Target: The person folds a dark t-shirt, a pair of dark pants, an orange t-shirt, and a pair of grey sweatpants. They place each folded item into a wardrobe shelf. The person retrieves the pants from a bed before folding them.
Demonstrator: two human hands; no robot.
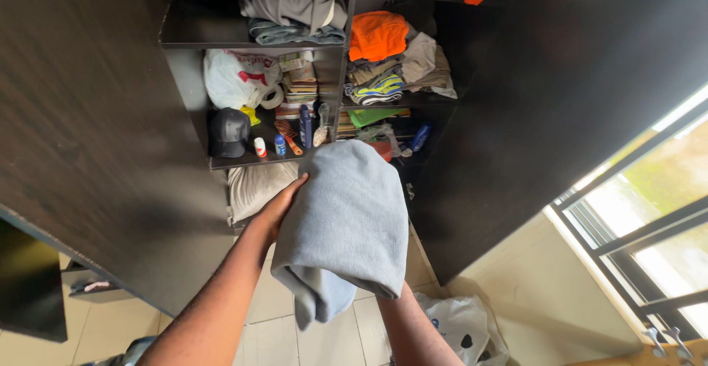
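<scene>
A folded grey cloth [346, 218] is held before an open dark wardrobe [96, 130]: the left hand [279, 207] grips its edge, the right hand lies hidden beneath it. Shelves hold folded clothes (an orange shirt [377, 36] among them) and a black cap [228, 131].

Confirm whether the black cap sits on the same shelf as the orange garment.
No. The black cap sits on a lower left shelf, while the orange garment lies in the right compartment, higher up.

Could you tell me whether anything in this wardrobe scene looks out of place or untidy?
Mostly the shelves: the clothes beside the orange garment lie crumpled rather than stacked. The grey cloth drapes over the right hand, steadied by the left hand.
</scene>
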